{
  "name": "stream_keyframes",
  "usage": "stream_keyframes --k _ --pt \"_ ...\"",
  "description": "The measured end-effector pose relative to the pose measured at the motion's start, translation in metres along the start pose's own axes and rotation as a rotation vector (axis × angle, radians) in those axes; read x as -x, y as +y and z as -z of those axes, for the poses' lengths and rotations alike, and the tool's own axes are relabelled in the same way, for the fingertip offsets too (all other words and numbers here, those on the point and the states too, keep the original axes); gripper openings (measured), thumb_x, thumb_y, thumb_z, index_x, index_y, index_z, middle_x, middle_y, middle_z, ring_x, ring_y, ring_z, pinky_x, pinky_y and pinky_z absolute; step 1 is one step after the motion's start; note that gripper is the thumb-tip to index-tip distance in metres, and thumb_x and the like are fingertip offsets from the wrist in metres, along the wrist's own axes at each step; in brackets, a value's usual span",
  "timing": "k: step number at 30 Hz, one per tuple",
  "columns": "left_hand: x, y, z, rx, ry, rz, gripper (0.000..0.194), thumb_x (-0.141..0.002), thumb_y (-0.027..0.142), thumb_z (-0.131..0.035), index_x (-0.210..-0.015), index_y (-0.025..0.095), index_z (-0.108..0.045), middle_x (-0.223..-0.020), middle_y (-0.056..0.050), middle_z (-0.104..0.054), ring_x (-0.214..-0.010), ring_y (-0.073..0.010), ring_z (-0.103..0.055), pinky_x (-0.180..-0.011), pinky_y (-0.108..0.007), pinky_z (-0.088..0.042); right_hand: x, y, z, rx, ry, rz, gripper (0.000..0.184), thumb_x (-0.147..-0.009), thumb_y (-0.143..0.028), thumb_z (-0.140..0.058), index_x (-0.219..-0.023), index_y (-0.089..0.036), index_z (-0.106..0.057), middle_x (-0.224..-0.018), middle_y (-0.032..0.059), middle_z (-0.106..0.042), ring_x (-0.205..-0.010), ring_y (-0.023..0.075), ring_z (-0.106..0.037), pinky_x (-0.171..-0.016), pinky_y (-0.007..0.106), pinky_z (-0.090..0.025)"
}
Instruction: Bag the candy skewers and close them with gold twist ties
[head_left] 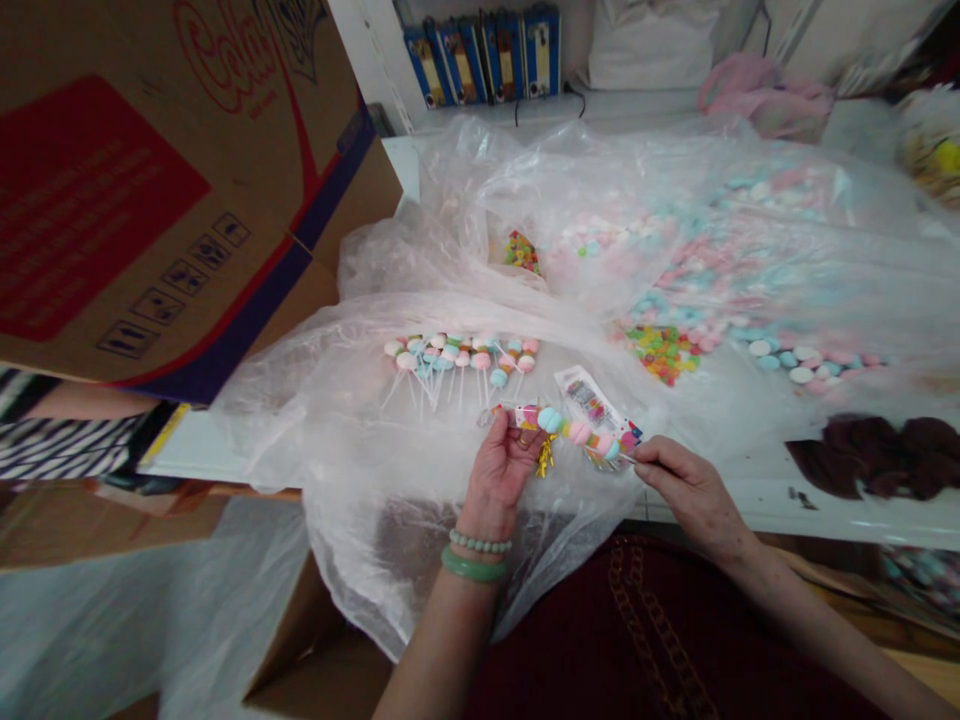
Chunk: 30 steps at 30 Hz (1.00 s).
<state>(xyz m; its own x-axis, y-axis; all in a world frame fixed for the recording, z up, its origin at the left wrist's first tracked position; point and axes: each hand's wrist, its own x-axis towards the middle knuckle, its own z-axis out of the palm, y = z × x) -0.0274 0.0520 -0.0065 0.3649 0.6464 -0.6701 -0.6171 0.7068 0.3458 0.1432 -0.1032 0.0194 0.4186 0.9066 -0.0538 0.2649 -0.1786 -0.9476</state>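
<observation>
I hold a candy stick (581, 433) out in front of me, just above the plastic-covered table, lying nearly level but sloping down to my right. Blue and pink marshmallows sit along it, with small yellow-green and orange gummies between them, and its thin, pale stick pokes out at the lower right end. At the upper left end I hold a printed wrapper (523, 416), pink and white; I can't tell how far it encloses the sweets.
</observation>
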Motion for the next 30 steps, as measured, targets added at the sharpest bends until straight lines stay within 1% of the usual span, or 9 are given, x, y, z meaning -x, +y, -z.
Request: stream_keyframes --k 4,9,12,18,22,25,28,30 --pt "0.0 0.001 0.002 -0.018 -0.016 0.072 0.037 -0.096 0.028 -0.041 -0.068 0.014 -0.061 -0.061 -0.006 -0.068 -0.06 -0.0167 -0.067 -0.072 -0.036 -0.058 -0.001 0.002 0.0 -0.003 0.007 -0.011 0.012 -0.08 -0.028 -0.057 -0.073 -0.021 -0.064 -0.078 0.001 -0.062 -0.078 0.0173 -0.056 -0.074 0.028 -0.043" --pt "0.0 0.001 0.004 -0.004 -0.057 0.092 0.037 -0.097 0.027 -0.038 -0.072 0.013 -0.062 -0.071 -0.009 -0.072 -0.065 -0.0185 -0.068 -0.072 -0.038 -0.058 0.0 0.004 0.001 0.037 0.016 0.022 0.012 -0.081 -0.027 -0.057 -0.074 -0.021 -0.064 -0.076 0.0007 -0.061 -0.076 0.0167 -0.056 -0.07 0.027 -0.043" --pt "-0.001 0.002 0.002 -0.03 -0.077 0.087 0.035 -0.097 0.024 -0.037 -0.074 0.012 -0.061 -0.069 -0.009 -0.071 -0.061 -0.0178 -0.068 -0.071 -0.038 -0.058 0.002 0.006 0.001 0.078 0.054 0.091 0.012 -0.084 -0.025 -0.056 -0.074 -0.021 -0.063 -0.073 0.0001 -0.059 -0.073 0.0156 -0.055 -0.068 0.027 -0.043" --pt "-0.003 0.005 0.004 -0.099 -0.036 0.032 0.028 -0.096 0.019 -0.039 -0.077 0.014 -0.059 -0.069 -0.007 -0.071 -0.062 -0.0182 -0.069 -0.073 -0.039 -0.058 0.005 0.011 0.0 0.202 0.116 0.273 0.011 -0.089 -0.019 -0.054 -0.083 -0.021 -0.062 -0.077 0.0008 -0.059 -0.074 0.0147 -0.056 -0.07 0.027 -0.043" --pt "-0.005 0.007 0.009 -0.107 -0.058 0.03 0.025 -0.094 0.017 -0.043 -0.077 0.013 -0.06 -0.068 -0.006 -0.07 -0.061 -0.0169 -0.068 -0.073 -0.039 -0.058 0.005 0.013 0.0 0.24 0.128 0.327 0.011 -0.089 -0.016 -0.053 -0.086 -0.021 -0.061 -0.079 0.0008 -0.059 -0.075 0.0139 -0.057 -0.07 0.026 -0.044" --pt "-0.005 0.007 0.01 -0.09 -0.067 0.045 0.028 -0.095 0.02 -0.042 -0.075 0.013 -0.06 -0.068 -0.007 -0.07 -0.061 -0.0165 -0.068 -0.073 -0.037 -0.058 0.005 0.013 -0.001 0.252 0.13 0.345 0.011 -0.089 -0.014 -0.053 -0.086 -0.021 -0.061 -0.079 0.0007 -0.059 -0.075 0.0136 -0.057 -0.07 0.026 -0.044" --pt "-0.005 0.007 0.009 -0.091 -0.045 0.083 0.036 -0.097 0.027 -0.039 -0.073 0.01 -0.061 -0.066 -0.009 -0.07 -0.062 -0.0172 -0.068 -0.073 -0.036 -0.058 0.005 0.012 -0.002 0.261 0.133 0.362 0.011 -0.089 -0.013 -0.053 -0.087 -0.021 -0.061 -0.081 0.0009 -0.059 -0.076 0.0139 -0.058 -0.071 0.026 -0.045" --pt "-0.006 0.006 0.008 -0.087 -0.031 0.093 0.038 -0.097 0.028 -0.039 -0.071 0.01 -0.06 -0.062 -0.008 -0.069 -0.061 -0.0168 -0.068 -0.073 -0.036 -0.058 0.005 0.012 -0.002 0.274 0.128 0.37 0.011 -0.089 -0.013 -0.053 -0.087 -0.021 -0.06 -0.08 0.0009 -0.059 -0.076 0.014 -0.058 -0.07 0.026 -0.045"
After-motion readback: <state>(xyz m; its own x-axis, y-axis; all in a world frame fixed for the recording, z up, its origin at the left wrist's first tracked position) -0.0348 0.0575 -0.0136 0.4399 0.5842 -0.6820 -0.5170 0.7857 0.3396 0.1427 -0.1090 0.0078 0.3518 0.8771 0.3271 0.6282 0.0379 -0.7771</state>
